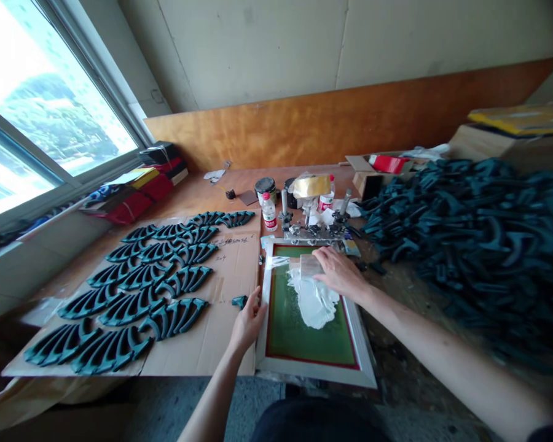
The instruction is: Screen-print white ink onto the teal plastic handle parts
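My right hand (340,271) is closed on a pale flat squeegee (309,267), which rests on the green mesh of a screen-printing frame (320,371). White ink (317,307) is spread over the mesh below and beside the blade. Beside the frame's left edge, my left hand (249,320) is closed around a dark green plastic part (239,301). One end of that part sticks out to the left of the fingers; the rest is hidden by the hand and the frame. At its far end the frame meets a metal clamp fixture (311,231).
Rows of dark green curved parts (170,252) lie on cardboard (230,270) at left. A large heap of similar parts (479,227) fills the right side. Behind the frame stand a red-capped bottle (269,212), an ink tub (265,186) and a tape roll (311,186).
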### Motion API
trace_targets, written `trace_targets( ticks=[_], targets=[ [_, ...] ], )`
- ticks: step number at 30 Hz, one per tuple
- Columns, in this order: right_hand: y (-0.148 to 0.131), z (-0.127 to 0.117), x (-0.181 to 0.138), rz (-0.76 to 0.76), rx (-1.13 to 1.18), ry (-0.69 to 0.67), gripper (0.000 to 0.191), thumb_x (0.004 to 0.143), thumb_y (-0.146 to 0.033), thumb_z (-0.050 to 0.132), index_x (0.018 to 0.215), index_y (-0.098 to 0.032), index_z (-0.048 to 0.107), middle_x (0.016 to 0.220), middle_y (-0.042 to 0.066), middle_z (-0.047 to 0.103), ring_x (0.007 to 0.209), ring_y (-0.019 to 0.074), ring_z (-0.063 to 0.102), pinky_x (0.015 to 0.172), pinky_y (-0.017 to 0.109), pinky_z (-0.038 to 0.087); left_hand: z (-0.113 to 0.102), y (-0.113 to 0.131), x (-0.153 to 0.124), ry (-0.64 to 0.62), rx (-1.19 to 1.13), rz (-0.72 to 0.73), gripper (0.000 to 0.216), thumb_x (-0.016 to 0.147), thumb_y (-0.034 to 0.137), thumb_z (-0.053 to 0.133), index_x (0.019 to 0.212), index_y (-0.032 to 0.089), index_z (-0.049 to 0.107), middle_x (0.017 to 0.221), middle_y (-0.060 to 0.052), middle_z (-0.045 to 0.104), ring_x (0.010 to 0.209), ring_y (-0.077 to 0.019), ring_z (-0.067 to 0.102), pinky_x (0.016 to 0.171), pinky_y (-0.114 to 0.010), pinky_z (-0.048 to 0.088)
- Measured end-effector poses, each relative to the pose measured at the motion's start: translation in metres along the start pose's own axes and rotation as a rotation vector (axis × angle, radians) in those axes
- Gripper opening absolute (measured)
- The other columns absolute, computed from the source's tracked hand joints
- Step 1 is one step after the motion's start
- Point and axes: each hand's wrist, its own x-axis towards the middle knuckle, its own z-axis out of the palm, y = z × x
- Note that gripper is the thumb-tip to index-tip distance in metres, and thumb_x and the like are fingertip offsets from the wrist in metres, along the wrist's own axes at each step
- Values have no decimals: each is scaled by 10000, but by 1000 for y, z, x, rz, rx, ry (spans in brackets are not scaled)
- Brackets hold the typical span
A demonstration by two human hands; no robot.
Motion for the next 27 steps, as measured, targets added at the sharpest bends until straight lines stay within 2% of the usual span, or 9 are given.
trace_targets(
  ticks=[3, 9, 12, 14, 16, 18, 20, 24, 27],
  targets=[
    [-18, 12, -7, -27, 35, -131, 95, 790, -110, 602, 835, -193, 591, 839, 50, 636, 841, 208, 577, 731, 287, 448, 3, -6, 4, 4, 51, 7, 568, 874, 448, 464, 1386, 202, 462, 752, -5, 665, 713, -175, 625, 619, -247, 456],
    [-13, 4, -64, -351, 164, -210, 239, 753, -6, 453, 805, -179, 609, 803, 53, 626, 807, 199, 544, 733, 297, 409, 3, -12, 5, 11, 49, 9, 535, 878, 457, 449, 1343, 201, 516, 805, -22, 690, 777, -195, 638, 667, -264, 468],
    [-8, -3, -64, -367, 222, -297, 220, 744, -17, 486, 759, -201, 606, 769, 26, 619, 788, 186, 546, 726, 297, 401, 3, -11, 4, 14, 33, 9, 534, 876, 463, 449, 1329, 192, 530, 803, -23, 694, 760, -190, 639, 657, -262, 471],
    [-10, 0, -61, -285, 221, -239, 201, 759, -35, 504, 751, -204, 614, 753, 23, 617, 790, 188, 547, 730, 305, 406, 3, -9, 4, 21, 24, 2, 539, 870, 469, 461, 1325, 189, 533, 795, -23, 696, 745, -188, 640, 646, -260, 472],
    [-15, 7, -65, -259, 189, -97, 223, 793, -45, 478, 813, -194, 643, 799, 47, 638, 832, 203, 554, 759, 324, 419, 2, -7, 3, 31, 13, -16, 549, 860, 477, 479, 1322, 187, 535, 789, -25, 698, 735, -189, 641, 632, -259, 473],
    [-19, 13, -76, -326, 170, 19, 281, 815, -40, 434, 908, -174, 663, 887, 80, 660, 893, 216, 562, 806, 344, 427, 2, -7, 2, 43, -13, -30, 556, 850, 492, 492, 1312, 187, 541, 786, -27, 700, 724, -189, 641, 620, -257, 473],
    [-20, 13, -83, -384, 182, 24, 267, 835, -62, 439, 929, -168, 665, 909, 86, 667, 899, 217, 569, 826, 350, 430, 3, -8, 2, 45, -54, -27, 560, 844, 507, 498, 1299, 184, 550, 784, -30, 701, 711, -186, 639, 612, -256, 472],
    [-12, 0, -51, -231, 183, -82, 170, 851, -198, 600, 1009, -219, 660, 879, 42, 677, 838, 199, 590, 806, 332, 441, 0, -3, 0, 18, -116, -28, 600, 824, 534, 522, 1315, 189, 533, 727, -9, 678, 633, -158, 605, 560, -239, 447],
    [-1, -15, -5, -59, 99, -32, 499, 823, -289, 681, 1301, -274, 538, 970, 39, 694, 862, 202, 618, 801, 318, 458, -13, 16, -5, -42, -201, -45, 731, 786, 578, 553, 1394, 187, 440, 665, 22, 640, 554, -134, 558, 511, -224, 414]
  ],
)
